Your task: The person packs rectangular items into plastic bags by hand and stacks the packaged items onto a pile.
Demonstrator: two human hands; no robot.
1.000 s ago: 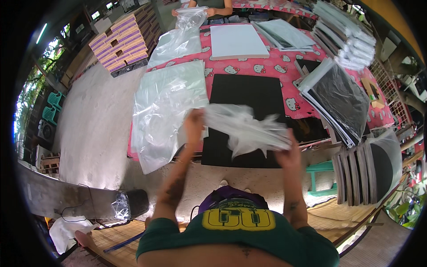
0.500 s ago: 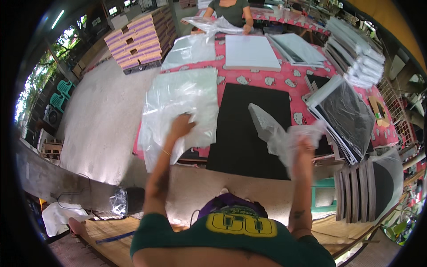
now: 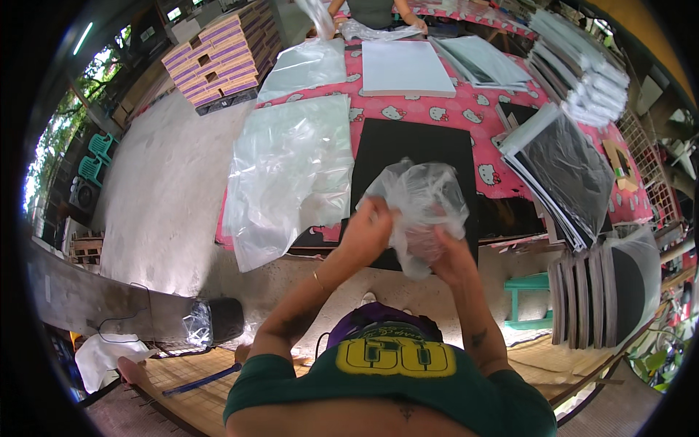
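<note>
A crumpled clear plastic bag [image 3: 429, 193] is bunched between my hands, above a black board [image 3: 408, 142] lying on the table. My left hand [image 3: 370, 227] is closed at the bag's left edge, its fingers pinching the film. Around the bag's lower right side my right hand [image 3: 455, 256] is curled, gripping it; some fingers are hidden by the plastic. To the left of the board lies a pile of flat clear plastic bags [image 3: 291, 167], which neither hand touches.
A pink patterned cloth [image 3: 488, 149] covers the table. Beyond the black board sits a white board stack [image 3: 408, 67]. Bagged dark boards [image 3: 564, 171] lie at the right, near upright boards [image 3: 582, 306]. Across the table a co-worker [image 3: 371, 16] handles clear plastic. Stacked boxes [image 3: 218, 54] stand far left.
My left hand has left the bag pile and moved right to grip the plastic bag. My right hand has brought that bag inward, over the black board. The co-worker's plastic has shifted.
</note>
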